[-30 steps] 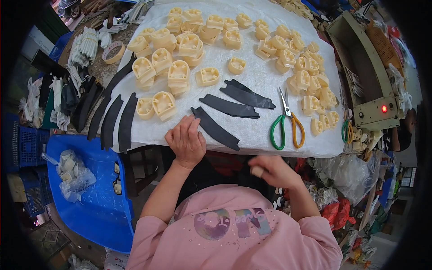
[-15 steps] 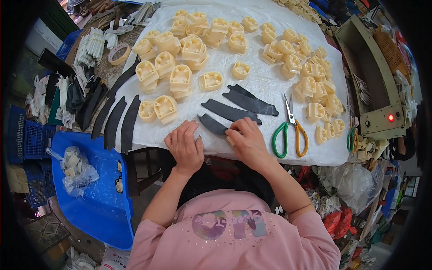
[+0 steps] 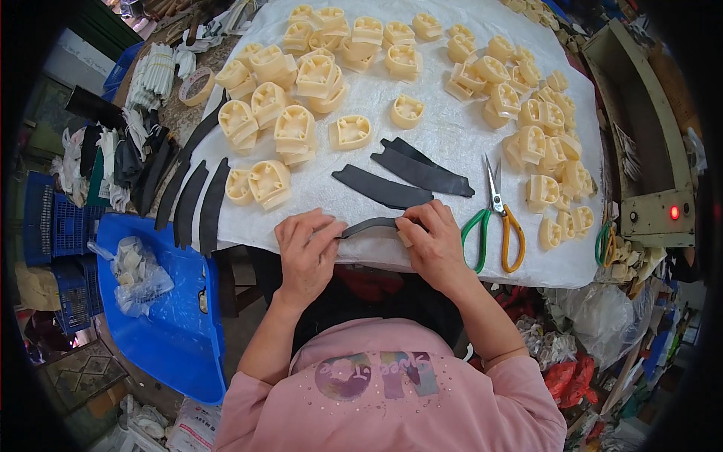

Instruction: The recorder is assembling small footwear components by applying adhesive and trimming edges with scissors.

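A curved black strip [image 3: 370, 225] spans the gap between my hands at the near edge of the table. My left hand [image 3: 307, 252] pinches its left end, and my right hand [image 3: 433, 242] grips the right end. A small pale piece shows under my right fingers; its kind I cannot make out. Just beyond the hands lie more flat black strips [image 3: 382, 187], some overlapping. Scissors [image 3: 494, 215] with one green and one orange handle rest to the right of my right hand, blades pointing away and slightly parted.
Cream plastic parts [image 3: 295, 134] stand in groups at the left and right of the white-covered table [image 3: 444, 128]. Several black strips [image 3: 215, 207] hang over the left edge. A blue tub [image 3: 162, 331] is below left. A metal box with a red light [image 3: 663, 215] stands at right.
The strip near my right hand has been drawn toward me and turned edge-up. My left hand, formerly resting beside it, now holds its other end.
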The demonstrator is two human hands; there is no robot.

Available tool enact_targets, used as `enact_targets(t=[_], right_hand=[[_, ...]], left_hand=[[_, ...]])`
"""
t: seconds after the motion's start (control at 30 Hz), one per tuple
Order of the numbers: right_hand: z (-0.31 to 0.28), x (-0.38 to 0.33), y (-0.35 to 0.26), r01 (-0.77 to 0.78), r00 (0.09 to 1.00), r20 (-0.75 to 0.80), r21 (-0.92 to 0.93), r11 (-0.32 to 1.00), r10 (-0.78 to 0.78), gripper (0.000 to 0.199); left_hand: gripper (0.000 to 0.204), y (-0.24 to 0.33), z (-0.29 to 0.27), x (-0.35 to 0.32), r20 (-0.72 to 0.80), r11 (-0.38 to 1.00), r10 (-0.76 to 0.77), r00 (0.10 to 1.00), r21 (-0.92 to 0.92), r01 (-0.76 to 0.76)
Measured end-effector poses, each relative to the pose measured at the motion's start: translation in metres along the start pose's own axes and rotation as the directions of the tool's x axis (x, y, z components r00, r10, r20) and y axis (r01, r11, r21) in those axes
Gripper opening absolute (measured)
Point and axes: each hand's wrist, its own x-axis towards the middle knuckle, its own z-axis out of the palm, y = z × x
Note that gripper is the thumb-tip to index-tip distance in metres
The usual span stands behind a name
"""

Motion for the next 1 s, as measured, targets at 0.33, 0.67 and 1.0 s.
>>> enact_targets(t=[0.33, 0.67, 1.0], right_hand=[[0.002, 0.002, -0.004, -0.042, 0.999, 0.006, -0.029, 0.999, 0.043, 0.027], [-0.006, 0.007, -0.007, -0.022, 0.998, 0.051, -0.083, 0.996, 0.026, 0.027], [-0.015, -0.004, -0.001, -0.084, 0.990, 0.118, 0.101, 0.991, 0.072, 0.026]], left_hand=[[0.029, 0.007, -0.019, 0.010, 0.117, 0.980, -0.022, 0.993, -0.193, 0.044], [0.014, 0.001, -0.007, 0.005, -0.001, 0.939, -0.195, 0.981, -0.287, 0.187], [0.015, -0.004, -0.003, -0.002, 0.188, 0.696, -0.294, 0.937, -0.630, 0.344]])
